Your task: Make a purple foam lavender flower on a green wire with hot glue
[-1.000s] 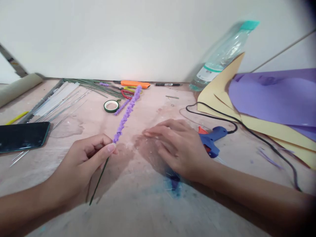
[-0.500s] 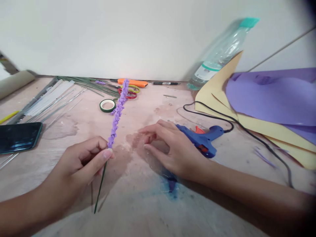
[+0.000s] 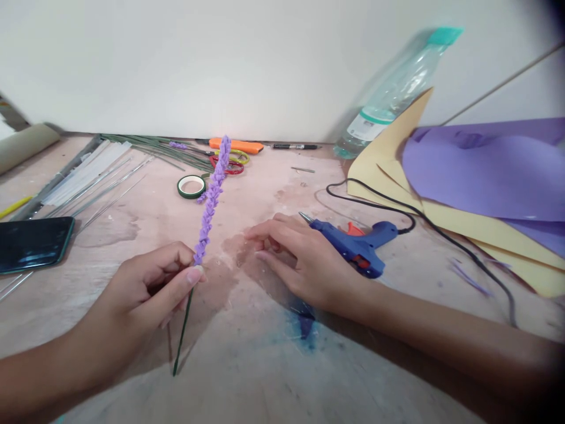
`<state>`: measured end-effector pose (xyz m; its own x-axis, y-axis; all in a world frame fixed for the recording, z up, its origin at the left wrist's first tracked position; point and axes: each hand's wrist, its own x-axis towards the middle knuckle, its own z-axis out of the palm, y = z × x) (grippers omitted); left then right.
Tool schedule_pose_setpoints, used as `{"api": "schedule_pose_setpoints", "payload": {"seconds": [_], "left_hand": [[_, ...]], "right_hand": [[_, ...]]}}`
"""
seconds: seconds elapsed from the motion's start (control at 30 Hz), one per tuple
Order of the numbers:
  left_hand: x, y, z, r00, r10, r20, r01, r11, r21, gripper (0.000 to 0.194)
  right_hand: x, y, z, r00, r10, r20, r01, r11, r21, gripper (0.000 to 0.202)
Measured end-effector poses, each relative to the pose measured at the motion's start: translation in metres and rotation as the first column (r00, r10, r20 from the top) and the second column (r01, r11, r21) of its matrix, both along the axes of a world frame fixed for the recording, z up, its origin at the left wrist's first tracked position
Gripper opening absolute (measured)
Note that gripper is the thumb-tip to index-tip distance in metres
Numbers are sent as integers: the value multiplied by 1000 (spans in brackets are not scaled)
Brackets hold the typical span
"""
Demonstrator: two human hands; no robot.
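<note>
Between thumb and fingers, my left hand (image 3: 152, 288) pinches a purple paper flower stalk (image 3: 210, 206) at its lower end, where the petals meet a green stem (image 3: 183, 330). The stalk stands nearly upright, leaning a little right. My right hand (image 3: 300, 259) hovers low over the table with fingers curled and thumb apart, and nothing shows between them. Just beyond its back lies a blue glue gun (image 3: 353, 244) with a metal tip and orange trigger.
Green tape roll (image 3: 191, 186), scissors (image 3: 229, 164), orange cutter (image 3: 238, 145), pen (image 3: 295, 146) and green wires (image 3: 150, 150) lie behind. A phone (image 3: 35, 244) and glue sticks (image 3: 90, 176) are left. Right are a bottle (image 3: 375, 121), purple sheets (image 3: 485, 171), yellow paper (image 3: 454, 221) and black cord (image 3: 463, 244).
The view has shifted slightly. My right hand has moved a little left, uncovering the glue gun's metal tip. My left hand keeps its grip on the stalk, whose stem end sits slightly further right.
</note>
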<state>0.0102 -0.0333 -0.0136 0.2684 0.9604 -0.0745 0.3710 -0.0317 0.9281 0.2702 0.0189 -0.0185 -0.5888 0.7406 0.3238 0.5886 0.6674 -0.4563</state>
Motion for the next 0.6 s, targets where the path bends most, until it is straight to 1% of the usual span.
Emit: {"api": "schedule_pose_setpoints", "payload": {"seconds": [0.17,0.3,0.4,0.47,0.53,0.6], "left_hand": [[1,-1,2,1000,-5,-17,5,1000,8,37],[1,-1,1,1000,3,-17,-3,1000,7,35],[1,1,1,1000,4,-26,-3,1000,7,36],[1,1,1,1000,5,-28,-5,1000,6,36],[1,0,0,1000,7,-18,-6,1000,11,35],[1,0,1,1000,6,-14,-6,1000,19,35]], "right_hand": [[1,0,-2,999,35,40,-33,997,-64,22],[1,-1,0,1000,11,18,-9,995,-103,19],[1,-2,1,997,-12,-72,7,997,-75,14],[2,-2,1,991,3,-133,-8,999,-36,15],[2,-1,0,988,27,-150,-28,1000,-7,16],[1,0,-1,992,40,-118,-39,999,8,18]]}}
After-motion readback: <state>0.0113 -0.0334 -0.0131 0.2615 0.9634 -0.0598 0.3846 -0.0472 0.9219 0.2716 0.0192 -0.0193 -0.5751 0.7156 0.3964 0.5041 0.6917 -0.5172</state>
